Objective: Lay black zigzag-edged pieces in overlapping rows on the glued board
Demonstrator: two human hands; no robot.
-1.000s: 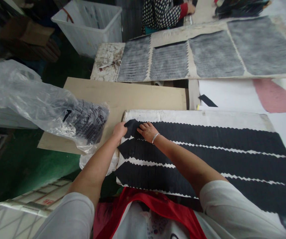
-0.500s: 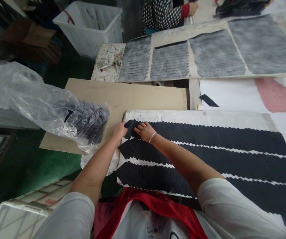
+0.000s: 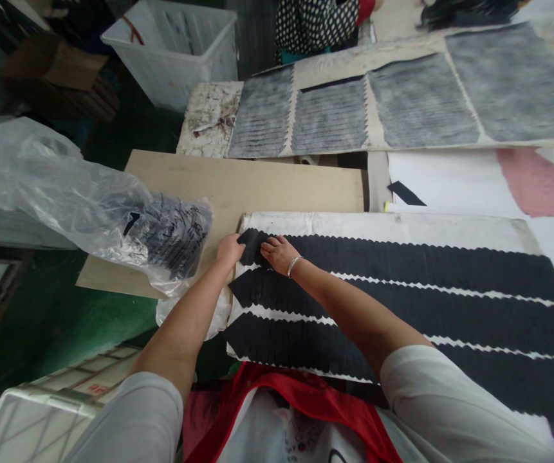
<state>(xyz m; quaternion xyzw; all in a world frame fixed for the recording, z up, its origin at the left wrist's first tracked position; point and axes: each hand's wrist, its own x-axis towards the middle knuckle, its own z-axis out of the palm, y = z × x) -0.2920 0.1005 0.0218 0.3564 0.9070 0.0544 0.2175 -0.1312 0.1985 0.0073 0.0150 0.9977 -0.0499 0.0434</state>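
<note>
On a white-covered board (image 3: 349, 224) lie three long rows of thin black pieces, overlapped closely, with pointed left ends and scalloped edges. My left hand (image 3: 230, 249) is closed at the left tip of the far black row (image 3: 402, 256), its fingertips on the end black piece (image 3: 250, 245). Just to the right, my right hand (image 3: 279, 254), with a bracelet at the wrist, rests on the same row with fingers stretched over the pieces. The middle row (image 3: 378, 296) and near row (image 3: 296, 341) lie under or beside my right forearm, untouched by the fingers.
A clear plastic bag (image 3: 161, 231) with dark contents lies left on a tan board (image 3: 199, 177). Beyond, grey-black sheets (image 3: 329, 122) cover another long board. A white bin (image 3: 175, 51) and a person's dotted sleeve (image 3: 315, 26) are at the back. A crate (image 3: 45, 411) stands at lower left.
My left hand has shifted very slightly left and away from me at the row's tip. My right hand stays nearly in place. The other person's hand has moved toward the frame's top.
</note>
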